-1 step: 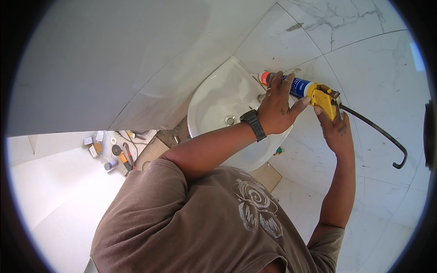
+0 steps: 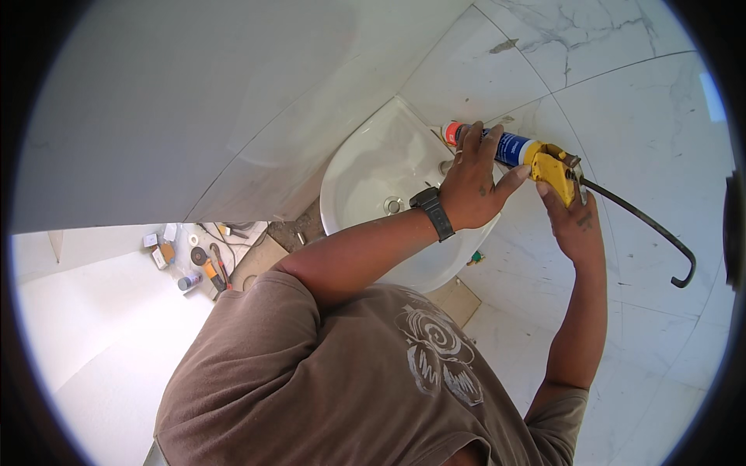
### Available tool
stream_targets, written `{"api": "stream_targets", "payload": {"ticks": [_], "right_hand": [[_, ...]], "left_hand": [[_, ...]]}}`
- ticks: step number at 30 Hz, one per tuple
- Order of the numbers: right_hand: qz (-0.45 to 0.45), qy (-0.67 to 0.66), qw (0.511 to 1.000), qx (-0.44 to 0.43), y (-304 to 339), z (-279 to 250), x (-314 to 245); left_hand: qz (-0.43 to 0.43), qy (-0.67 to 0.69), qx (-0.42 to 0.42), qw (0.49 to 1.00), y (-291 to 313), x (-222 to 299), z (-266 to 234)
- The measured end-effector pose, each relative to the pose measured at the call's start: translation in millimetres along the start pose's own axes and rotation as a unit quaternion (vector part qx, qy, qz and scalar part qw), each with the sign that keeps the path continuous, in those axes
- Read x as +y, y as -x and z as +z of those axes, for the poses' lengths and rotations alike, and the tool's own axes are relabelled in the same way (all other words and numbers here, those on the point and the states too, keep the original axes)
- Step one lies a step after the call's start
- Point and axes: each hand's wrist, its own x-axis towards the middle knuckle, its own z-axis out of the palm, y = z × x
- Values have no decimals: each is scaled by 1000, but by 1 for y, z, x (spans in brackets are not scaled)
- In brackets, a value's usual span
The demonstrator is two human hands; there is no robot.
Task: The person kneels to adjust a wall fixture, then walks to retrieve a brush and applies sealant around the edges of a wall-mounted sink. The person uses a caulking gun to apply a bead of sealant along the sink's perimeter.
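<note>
A yellow caulking gun (image 2: pixel 550 175) lies slantwise along the far rim of a white washbasin (image 2: pixel 342 159), beside the tiled wall. Loaded in it is a blue sealant cartridge (image 2: pixel 514 148) with a red front end, pointing left toward the corner. My left hand (image 2: pixel 474 185), with a black watch on the wrist, is closed over the cartridge, fingers across its top. At the gun's back my right hand (image 2: pixel 573 224) grips the yellow handle; some of its fingers are hidden behind. The dark hooked plunger rod (image 2: pixel 653 223) sticks far out to the right. The cartridge's tip is hard to make out.
Marbled tile wall (image 2: pixel 622 116) runs behind and right of the basin. A grey panel (image 2: pixel 194 101) fills the upper left. On the floor at left are an angle grinder (image 2: pixel 208 264), small boxes (image 2: pixel 159 256) and a cable. A green-handled valve (image 2: pixel 475 257) sits beside the basin.
</note>
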Motion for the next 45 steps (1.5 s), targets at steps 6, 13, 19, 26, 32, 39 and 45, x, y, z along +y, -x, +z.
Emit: {"api": "stream_targets", "payload": {"ticks": [6,13,19,26,32,39,45], "right_hand": [[-6,21,1000,7,-2,-3,-5],[9,45,999,-4,-5,-5,-9],[17,52,998,-8,-3,-6,-13],[6,65,998,2,0,-9,-16],[8,60,998,2,-5,-10,-19],[-10,42,999,9,-2,-15,-29],[-8,44,999,18,1,-16,-38]], "left_hand": [[22,20,15,999,-4,-2,-2],[13,44,15,999,-7,-2,-2],[7,45,9,999,-6,-1,-4],[17,45,20,999,-6,-1,-5],[0,61,6,998,-8,-1,-5],[-10,76,-5,997,-10,1,-10],[-12,76,-3,997,-10,3,-12]]}}
